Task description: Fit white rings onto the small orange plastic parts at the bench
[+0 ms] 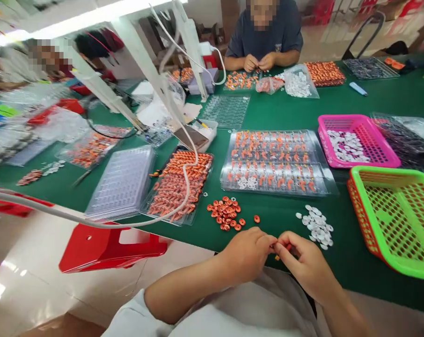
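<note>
My left hand (247,252) and my right hand (303,262) meet at the table's near edge, fingertips pinched together. Between them shows a small orange plastic part (288,247) with a yellow tip; fingers hide most of it. Just beyond my left hand lies a pile of orange oval pieces (226,213), with one loose oval piece (257,218) beside it. To the right of my right hand is a heap of white discs (317,225). Farther out, a clear blister tray (275,161) holds rows of orange parts, with several white rings (247,182) lying on it.
Green (391,196) and pink (359,140) baskets stand at the right. At left are a tray packed with orange parts (180,182), stacked clear trays (122,180) and a white cable (127,223). A red stool (103,248) stands below. Across the table a person (264,37) handles small parts.
</note>
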`<control>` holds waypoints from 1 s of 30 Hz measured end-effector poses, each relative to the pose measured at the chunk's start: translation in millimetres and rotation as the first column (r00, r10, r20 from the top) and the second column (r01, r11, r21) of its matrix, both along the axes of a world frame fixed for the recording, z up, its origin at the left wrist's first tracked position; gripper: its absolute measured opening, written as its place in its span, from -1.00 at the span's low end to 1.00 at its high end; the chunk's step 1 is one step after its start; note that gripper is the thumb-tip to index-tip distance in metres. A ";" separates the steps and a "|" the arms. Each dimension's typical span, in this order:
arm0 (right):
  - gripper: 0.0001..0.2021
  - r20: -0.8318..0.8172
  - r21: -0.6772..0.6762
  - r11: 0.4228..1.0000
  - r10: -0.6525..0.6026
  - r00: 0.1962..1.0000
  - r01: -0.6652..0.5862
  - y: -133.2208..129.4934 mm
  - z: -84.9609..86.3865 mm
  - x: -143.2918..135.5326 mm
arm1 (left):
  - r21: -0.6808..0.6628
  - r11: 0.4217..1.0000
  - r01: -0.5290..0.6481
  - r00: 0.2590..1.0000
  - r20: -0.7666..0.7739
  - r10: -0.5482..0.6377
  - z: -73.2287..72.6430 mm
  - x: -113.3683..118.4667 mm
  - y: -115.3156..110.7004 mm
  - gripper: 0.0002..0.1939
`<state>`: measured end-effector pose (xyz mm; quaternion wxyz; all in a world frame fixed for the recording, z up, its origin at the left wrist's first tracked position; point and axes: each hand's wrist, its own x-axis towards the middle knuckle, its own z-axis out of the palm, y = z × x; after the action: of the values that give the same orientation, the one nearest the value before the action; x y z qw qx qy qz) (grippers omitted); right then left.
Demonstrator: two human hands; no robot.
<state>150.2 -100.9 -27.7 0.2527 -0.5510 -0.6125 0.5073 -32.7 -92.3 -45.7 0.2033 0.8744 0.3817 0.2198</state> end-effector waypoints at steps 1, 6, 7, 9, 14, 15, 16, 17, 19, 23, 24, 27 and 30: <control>-0.72 -0.005 -0.006 1.000 0.012 1.000 -0.012 0.1 0.7 -0.7 | -0.018 1.000 0.009 1.000 0.027 -0.009 2.4 -0.7 0.4 -0.85; -0.83 -0.067 -0.054 0.998 -0.036 0.997 0.033 0.2 -2.5 -1.9 | -0.021 1.000 -0.014 0.994 0.108 0.017 3.0 -3.9 2.5 -0.84; -0.84 -0.074 -0.063 0.997 -0.047 0.996 0.042 -0.1 -3.0 -2.1 | -0.012 1.000 -0.016 0.993 0.116 0.017 2.0 -4.0 2.2 -0.84; -0.85 -0.086 -0.080 0.995 -0.062 0.994 0.055 -0.8 -2.9 -2.4 | -0.014 1.000 -0.011 0.993 0.118 0.013 1.5 -4.1 1.5 -0.84; -0.85 -0.117 -0.126 0.992 -0.048 0.992 0.033 -0.4 0.5 -2.1 | -0.209 0.978 -0.015 0.991 0.130 0.044 10.8 -4.0 3.4 -0.87; -0.84 -0.121 -0.132 0.991 -0.047 0.992 0.030 -0.1 0.8 -1.9 | -0.252 0.968 -0.023 0.987 0.149 0.062 12.9 -4.0 4.4 -0.87; -0.82 -0.126 -0.137 0.990 -0.048 0.991 0.030 0.2 0.9 -1.8 | -0.290 0.957 -0.028 0.982 0.172 0.081 14.5 -4.2 5.3 -0.86; -0.81 -0.130 -0.140 0.990 -0.051 0.990 0.033 0.4 0.8 -1.8 | -0.326 0.945 -0.031 0.976 0.195 0.099 15.4 -4.3 6.2 -0.85; -0.81 -0.135 -0.138 0.990 -0.060 0.989 0.041 0.5 0.5 -2.2 | -0.404 0.914 -0.038 0.960 0.240 0.146 14.9 -4.8 7.8 -0.85; -0.80 -0.143 -0.094 0.993 -0.086 0.986 0.073 0.0 2.0 -4.3 | -0.596 0.801 -0.049 0.888 0.340 0.308 8.6 -5.7 9.5 -0.87; -0.80 -0.147 -0.082 0.994 -0.089 0.985 0.077 -0.2 2.9 -4.9 | -0.644 0.764 -0.039 0.860 0.368 0.354 7.0 -5.7 9.8 -0.86; -0.81 -0.151 -0.057 0.996 -0.083 0.985 0.075 -0.6 6.2 -6.1 | -0.758 0.653 0.013 0.780 0.417 0.468 4.7 -5.4 10.2 -0.82; -0.83 -0.135 -0.031 0.997 -0.077 0.988 0.074 -0.8 8.9 -6.8 | -0.815 0.577 0.054 0.734 0.424 0.531 5.7 -4.9 10.5 -0.79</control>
<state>143.4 -101.6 -18.8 0.3060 -0.5410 -0.5660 0.5417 -37.6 -81.8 -39.9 0.6451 0.5014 0.4684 0.3362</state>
